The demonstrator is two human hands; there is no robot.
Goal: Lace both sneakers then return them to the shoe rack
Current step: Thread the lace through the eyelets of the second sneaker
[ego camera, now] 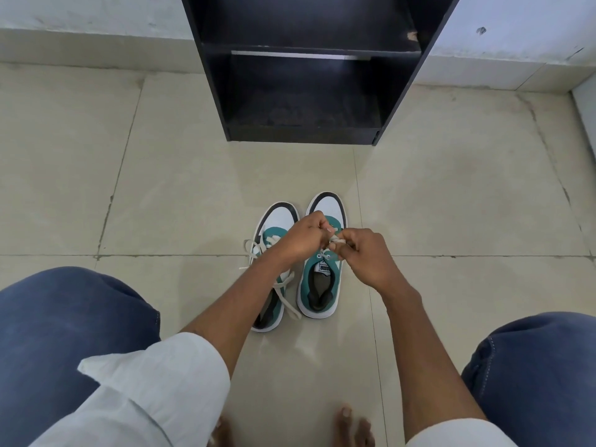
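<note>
Two teal, white and black sneakers stand side by side on the tiled floor, toes pointing away from me. Over the right sneaker both hands meet: my left hand and my right hand each pinch a piece of its white lace above the eyelets. The left sneaker lies partly under my left forearm, and its white lace trails loose over its side. Beyond the shoes stands the black shoe rack, with nothing on its visible shelves.
My knees in blue trousers fill the lower left and lower right corners, and my bare toes show at the bottom edge. A pale wall with a skirting ledge runs behind the rack. Open tiled floor lies on both sides of the sneakers.
</note>
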